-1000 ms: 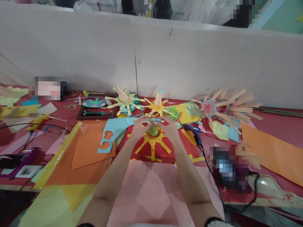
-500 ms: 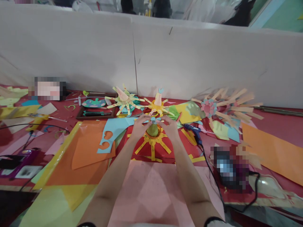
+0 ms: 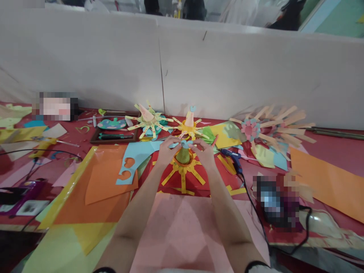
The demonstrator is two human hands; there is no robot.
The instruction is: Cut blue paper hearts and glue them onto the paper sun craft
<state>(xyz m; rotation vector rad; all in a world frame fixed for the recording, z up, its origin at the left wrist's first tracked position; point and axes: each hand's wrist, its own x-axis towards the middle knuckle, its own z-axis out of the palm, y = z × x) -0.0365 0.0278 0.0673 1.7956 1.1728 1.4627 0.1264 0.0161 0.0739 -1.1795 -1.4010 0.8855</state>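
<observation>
A small light-blue paper piece (image 3: 185, 144) sits at the tip of a green paper cone (image 3: 183, 156). From the left, my left hand (image 3: 168, 151) pinches the blue piece with its fingertips. My right hand (image 3: 205, 151) pinches it from the other side. The cone stands upright in a yellow paper ring with flat strips (image 3: 183, 178) fanning outward, marked with small dark patterns. Just behind my hands is a similar yellow craft with a pink cone (image 3: 190, 120), topped by a blue paper shape. Fingers partly cover the edges of the blue piece.
A blue glue gun (image 3: 233, 159) lies right of my hands, its cord running toward me. Orange sheets (image 3: 110, 182) and a cut blue sheet (image 3: 136, 151) lie left. Pink paper (image 3: 182, 231) is in front. A yellow glue gun (image 3: 42, 147) rests far left; a white partition (image 3: 113, 64) stands behind.
Both hands stay at the cone's tip with only slight finger movement around the blue piece. The view has shifted very slightly.
</observation>
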